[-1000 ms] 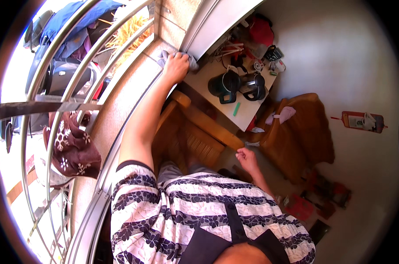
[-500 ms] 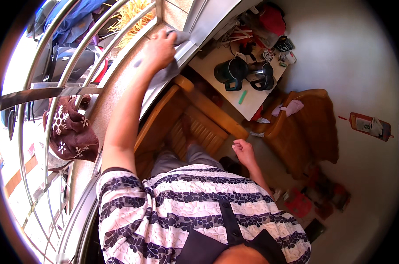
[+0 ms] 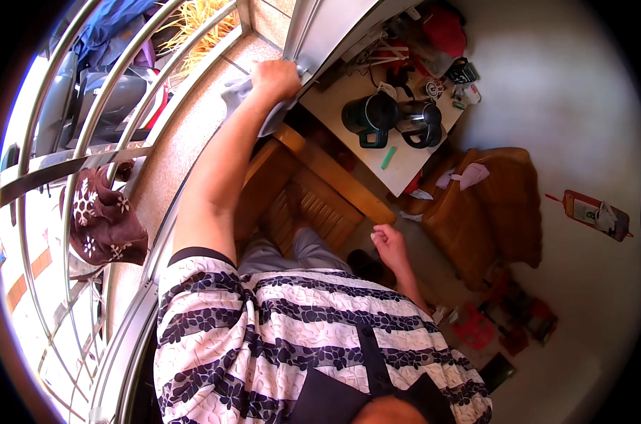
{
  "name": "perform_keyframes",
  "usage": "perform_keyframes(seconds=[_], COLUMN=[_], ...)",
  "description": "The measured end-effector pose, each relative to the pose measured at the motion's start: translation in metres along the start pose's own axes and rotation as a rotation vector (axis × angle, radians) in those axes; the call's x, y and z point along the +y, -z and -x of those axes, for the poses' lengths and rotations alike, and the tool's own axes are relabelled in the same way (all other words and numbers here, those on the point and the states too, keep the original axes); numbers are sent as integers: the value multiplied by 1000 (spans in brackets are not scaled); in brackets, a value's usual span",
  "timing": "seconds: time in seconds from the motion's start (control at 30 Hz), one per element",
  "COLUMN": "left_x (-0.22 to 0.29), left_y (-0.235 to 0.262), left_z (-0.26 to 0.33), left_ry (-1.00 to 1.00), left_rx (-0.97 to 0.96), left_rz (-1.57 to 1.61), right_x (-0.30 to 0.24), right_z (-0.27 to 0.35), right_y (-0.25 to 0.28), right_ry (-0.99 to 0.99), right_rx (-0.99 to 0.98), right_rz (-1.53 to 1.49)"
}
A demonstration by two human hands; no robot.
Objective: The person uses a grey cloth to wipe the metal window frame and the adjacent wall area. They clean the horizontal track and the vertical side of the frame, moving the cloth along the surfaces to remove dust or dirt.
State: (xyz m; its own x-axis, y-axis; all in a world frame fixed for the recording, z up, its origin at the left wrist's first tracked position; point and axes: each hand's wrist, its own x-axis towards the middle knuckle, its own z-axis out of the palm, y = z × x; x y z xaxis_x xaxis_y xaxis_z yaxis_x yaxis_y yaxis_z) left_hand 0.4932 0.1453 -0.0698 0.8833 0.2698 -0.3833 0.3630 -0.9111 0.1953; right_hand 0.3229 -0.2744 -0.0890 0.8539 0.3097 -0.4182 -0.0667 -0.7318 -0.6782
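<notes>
Cloth [image 3: 244, 92]: one, gripped by left hand [image 3: 274, 76] | right hand [image 3: 387, 244]: loosely curled, empty | kettles [image 3: 371, 116]: two

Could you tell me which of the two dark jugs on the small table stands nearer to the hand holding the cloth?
The left jug, the darker one; the shinier jug stands beside it, farther from the left hand and its grey cloth.

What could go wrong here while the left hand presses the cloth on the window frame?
1. The left hand reaches far out with the grey cloth at the window frame. The cloth might slip and drop onto the ledge outside.
2. The person seems to stand on a wooden chair, and the right hand hangs free, holding nothing, so balance may be weak.
3. Two dark kettles stand on the table near the chair; a stumble could knock them over.
</notes>
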Motion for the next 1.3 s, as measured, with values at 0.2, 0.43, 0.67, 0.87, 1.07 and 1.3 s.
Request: perform_keyframes(seconds=[0.2,0.43,0.67,0.87,1.07,1.3], left_x=[-54,-79,-48,-12,0,5], left_y=[0,-20,-39,-42,-50,-50], left_z=[45,49,21,-14,-31,-36], left_ry=[-21,-321,-182,147,254,273], left_rx=[-286,578,525,653,596,541], left_rz=[-10,123,394,321,211,249], right_x=[-18,-28,-25,-21,-9,-8], right_z=[-8,-29,-34,-34,-30,-34], right_y=[-1,-6,-6,-11,-15,-13], right_ry=[12,77,52,-8,-45,9], right_rx=[-13,-73,-57,-60,-50,-19], right_rz=[-13,1,35,20,14,4])
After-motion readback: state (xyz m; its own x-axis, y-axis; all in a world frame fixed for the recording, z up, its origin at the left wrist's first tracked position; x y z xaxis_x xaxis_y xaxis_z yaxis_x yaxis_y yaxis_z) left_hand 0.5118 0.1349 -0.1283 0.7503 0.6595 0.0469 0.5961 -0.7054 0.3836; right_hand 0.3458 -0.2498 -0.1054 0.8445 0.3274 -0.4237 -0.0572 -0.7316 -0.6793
